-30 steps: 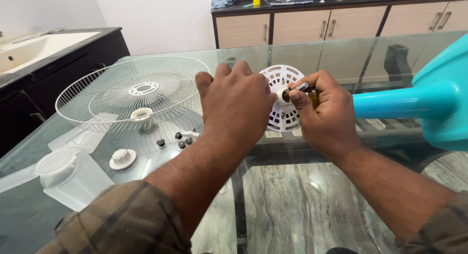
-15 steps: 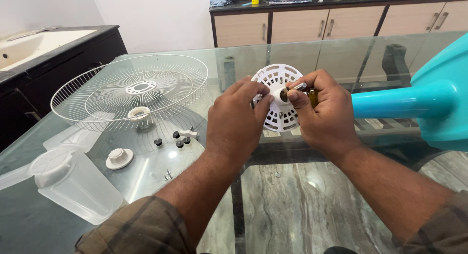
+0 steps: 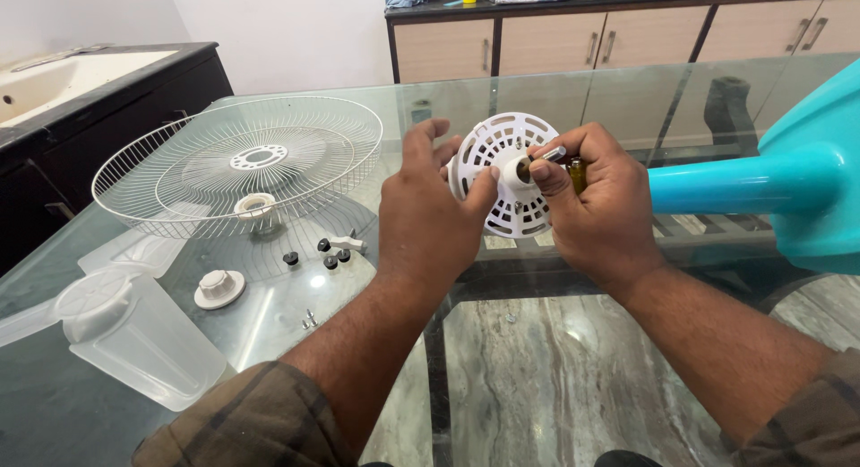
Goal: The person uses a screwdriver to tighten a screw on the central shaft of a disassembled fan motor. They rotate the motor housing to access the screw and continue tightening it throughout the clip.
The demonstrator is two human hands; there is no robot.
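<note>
- Head view, the only one. Glass-topped table (image 3: 573, 100) fills the frame, with marble floor showing through it.
- Left hand (image 3: 430, 212) grips the rim of a round white slotted plastic motor cover (image 3: 509, 176), thumb pressed on its face, fingers curled behind; it looks held upright to face the person and keep the centre hub steady.
- Right hand (image 3: 596, 203) pinches a short metal shaft (image 3: 548, 154) at the hub between thumb and forefinger; a dark yellowish tool handle (image 3: 578, 173) sits partly hidden in the palm, so I cannot tell how the other fingers close around it.
- The cover is held in the air over the table, between both hands, just beside the turquoise plastic fan body (image 3: 788, 176) entering from the right.
- White wire fan guard (image 3: 237, 162) lies dished side up on the glass, well apart from the hands; a small white ring (image 3: 255, 204) rests inside it, nothing else seen in it.
- Loose parts lie in the open beside the guard rather than in any container: three small black knobs (image 3: 315, 255), a white round cap (image 3: 219, 288), tiny screws (image 3: 309, 319).
- Translucent fan blade (image 3: 125, 333) rests at the near left edge.
</note>
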